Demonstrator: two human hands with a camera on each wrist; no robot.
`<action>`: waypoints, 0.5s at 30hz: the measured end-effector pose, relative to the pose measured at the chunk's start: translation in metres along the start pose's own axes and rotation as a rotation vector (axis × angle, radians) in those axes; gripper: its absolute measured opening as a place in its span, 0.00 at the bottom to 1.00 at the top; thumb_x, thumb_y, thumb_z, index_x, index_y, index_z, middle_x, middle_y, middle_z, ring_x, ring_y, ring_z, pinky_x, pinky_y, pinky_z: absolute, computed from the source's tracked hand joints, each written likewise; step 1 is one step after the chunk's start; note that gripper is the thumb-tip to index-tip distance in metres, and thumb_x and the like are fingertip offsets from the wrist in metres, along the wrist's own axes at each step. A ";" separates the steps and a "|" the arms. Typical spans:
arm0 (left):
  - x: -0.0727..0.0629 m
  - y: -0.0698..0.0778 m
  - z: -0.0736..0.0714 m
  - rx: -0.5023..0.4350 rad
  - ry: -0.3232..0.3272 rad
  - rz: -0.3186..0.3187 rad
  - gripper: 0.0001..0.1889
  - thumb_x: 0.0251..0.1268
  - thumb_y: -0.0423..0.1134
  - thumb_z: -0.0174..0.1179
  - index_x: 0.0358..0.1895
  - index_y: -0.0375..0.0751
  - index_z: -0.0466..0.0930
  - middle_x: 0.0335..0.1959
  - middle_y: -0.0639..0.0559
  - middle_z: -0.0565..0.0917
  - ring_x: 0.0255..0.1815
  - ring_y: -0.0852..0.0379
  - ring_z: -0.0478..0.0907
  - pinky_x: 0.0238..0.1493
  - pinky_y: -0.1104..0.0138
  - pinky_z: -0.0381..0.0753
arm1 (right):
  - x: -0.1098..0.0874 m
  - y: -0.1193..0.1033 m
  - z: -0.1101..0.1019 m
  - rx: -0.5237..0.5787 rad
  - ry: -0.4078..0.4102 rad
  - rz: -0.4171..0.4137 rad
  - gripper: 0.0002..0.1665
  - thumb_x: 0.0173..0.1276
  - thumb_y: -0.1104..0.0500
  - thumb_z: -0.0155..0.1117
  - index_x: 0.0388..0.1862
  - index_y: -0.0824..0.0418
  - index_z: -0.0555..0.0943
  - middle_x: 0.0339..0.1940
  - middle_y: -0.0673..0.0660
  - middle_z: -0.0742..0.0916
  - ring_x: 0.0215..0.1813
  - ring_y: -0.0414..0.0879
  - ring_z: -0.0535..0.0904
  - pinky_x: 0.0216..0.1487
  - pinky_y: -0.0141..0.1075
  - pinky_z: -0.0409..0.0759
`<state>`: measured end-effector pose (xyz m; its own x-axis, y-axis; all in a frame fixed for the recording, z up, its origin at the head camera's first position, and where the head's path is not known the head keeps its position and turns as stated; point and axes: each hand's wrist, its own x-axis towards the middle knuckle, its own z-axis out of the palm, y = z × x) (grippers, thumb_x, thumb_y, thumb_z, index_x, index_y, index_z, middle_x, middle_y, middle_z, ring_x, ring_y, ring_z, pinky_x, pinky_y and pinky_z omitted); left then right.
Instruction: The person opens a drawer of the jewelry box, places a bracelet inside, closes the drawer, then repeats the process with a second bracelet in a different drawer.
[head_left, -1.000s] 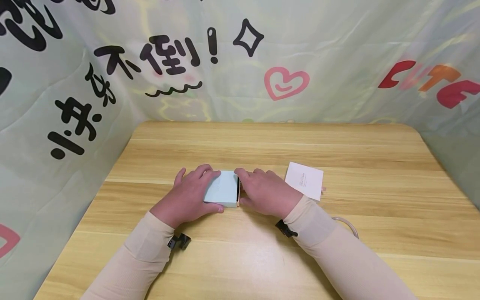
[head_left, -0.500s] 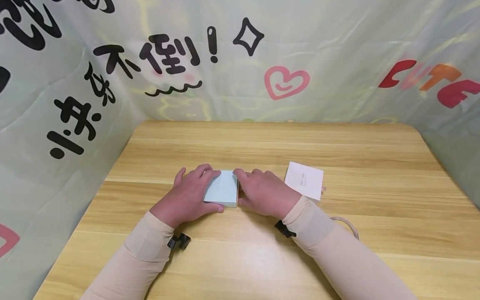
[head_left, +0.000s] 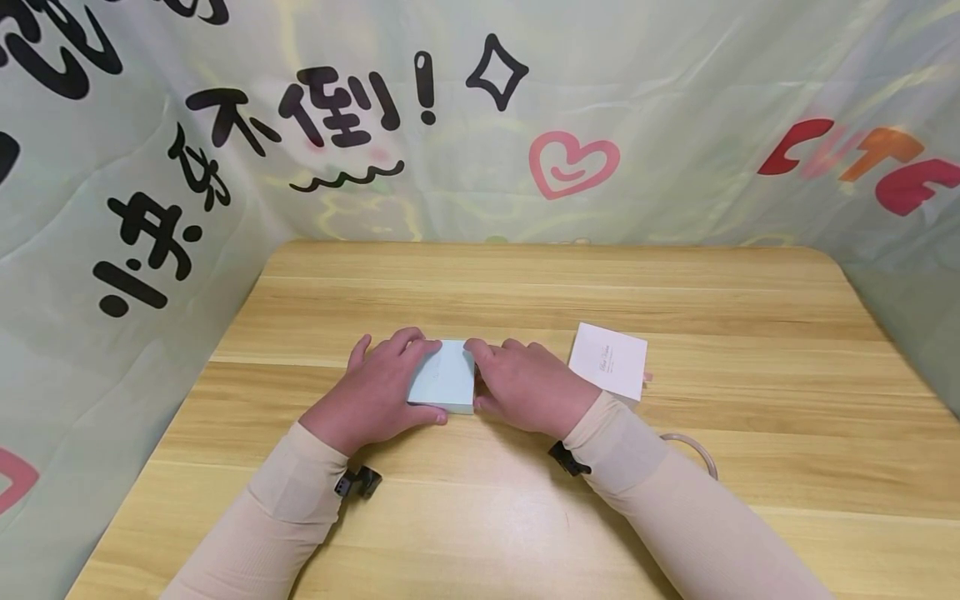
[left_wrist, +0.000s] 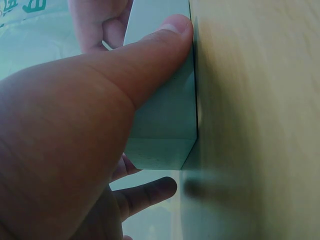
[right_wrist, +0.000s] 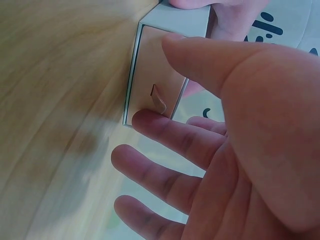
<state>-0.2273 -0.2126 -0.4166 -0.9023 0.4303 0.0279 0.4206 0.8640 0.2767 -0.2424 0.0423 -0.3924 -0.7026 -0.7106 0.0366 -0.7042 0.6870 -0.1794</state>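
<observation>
A small light-blue drawer box (head_left: pixel 450 379) lies on the table between both hands. My left hand (head_left: pixel 371 387) grips its sleeve, thumb along the near side and fingers at the far side. In the right wrist view, the pinkish end of the drawer (right_wrist: pixel 157 60) sits about level with the sleeve's rim, and a small ribbon tab (right_wrist: pixel 158 100) sticks out of it. My right hand (head_left: pixel 528 383) presses that end with the tips of the thumb and index finger; its other fingers extend free. What the drawer contains is hidden.
Right of the hands lies a flat white square piece (head_left: pixel 609 362) with fine print and a pink tab at its edge. A pale curved band (head_left: pixel 697 450) shows beside the right sleeve. Printed cloth (head_left: pixel 667 125) hangs behind the wooden table (head_left: pixel 525 287).
The drawer has slid left into the blue sleeve, and the dark gap at its right end has closed. My right hand moved slightly left with it; my left hand stayed put.
</observation>
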 end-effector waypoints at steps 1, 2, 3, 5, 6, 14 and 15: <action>0.000 0.000 0.000 0.000 0.001 0.001 0.53 0.57 0.68 0.82 0.82 0.46 0.72 0.75 0.47 0.74 0.65 0.45 0.79 0.77 0.24 0.52 | 0.000 0.000 0.000 -0.001 0.002 -0.001 0.36 0.74 0.47 0.79 0.68 0.64 0.74 0.33 0.50 0.87 0.35 0.52 0.83 0.34 0.46 0.84; 0.000 0.000 0.000 0.001 0.002 0.002 0.53 0.57 0.68 0.82 0.82 0.46 0.72 0.75 0.47 0.74 0.64 0.45 0.80 0.77 0.24 0.53 | 0.000 0.000 0.000 -0.003 0.004 -0.003 0.36 0.74 0.47 0.79 0.68 0.65 0.74 0.33 0.50 0.87 0.35 0.52 0.83 0.33 0.46 0.84; 0.000 0.000 -0.001 0.001 0.003 0.003 0.53 0.57 0.68 0.82 0.82 0.46 0.72 0.74 0.47 0.74 0.64 0.45 0.80 0.77 0.24 0.53 | 0.000 0.000 0.000 -0.005 0.007 -0.006 0.36 0.74 0.46 0.79 0.68 0.65 0.74 0.33 0.50 0.87 0.35 0.52 0.83 0.33 0.46 0.84; 0.000 0.000 -0.001 0.001 0.003 0.003 0.53 0.57 0.68 0.82 0.82 0.46 0.72 0.74 0.47 0.74 0.64 0.45 0.80 0.77 0.24 0.53 | 0.000 0.000 0.000 -0.006 0.012 -0.009 0.35 0.75 0.47 0.78 0.68 0.65 0.74 0.33 0.50 0.87 0.34 0.52 0.83 0.32 0.45 0.84; 0.000 0.000 -0.001 0.000 0.003 0.003 0.53 0.57 0.68 0.82 0.82 0.46 0.72 0.74 0.47 0.74 0.64 0.45 0.80 0.77 0.24 0.53 | 0.000 0.000 0.000 -0.007 0.015 -0.011 0.34 0.75 0.47 0.78 0.67 0.64 0.74 0.33 0.50 0.87 0.34 0.52 0.83 0.32 0.45 0.84; 0.000 0.001 -0.002 -0.005 -0.001 -0.004 0.53 0.57 0.67 0.82 0.82 0.46 0.72 0.74 0.48 0.74 0.65 0.45 0.80 0.77 0.24 0.52 | 0.000 -0.001 0.000 0.001 0.012 -0.010 0.33 0.75 0.47 0.78 0.65 0.64 0.75 0.31 0.49 0.86 0.33 0.51 0.82 0.31 0.44 0.83; 0.000 0.001 -0.002 -0.006 -0.002 -0.004 0.53 0.56 0.67 0.82 0.82 0.46 0.72 0.74 0.48 0.74 0.65 0.45 0.80 0.77 0.24 0.52 | 0.000 -0.001 0.000 0.003 0.012 -0.010 0.33 0.75 0.47 0.78 0.65 0.64 0.75 0.31 0.49 0.86 0.33 0.51 0.82 0.31 0.44 0.83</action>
<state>-0.2266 -0.2123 -0.4145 -0.9038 0.4272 0.0248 0.4162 0.8643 0.2823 -0.2417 0.0421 -0.3923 -0.6969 -0.7154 0.0501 -0.7107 0.6797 -0.1815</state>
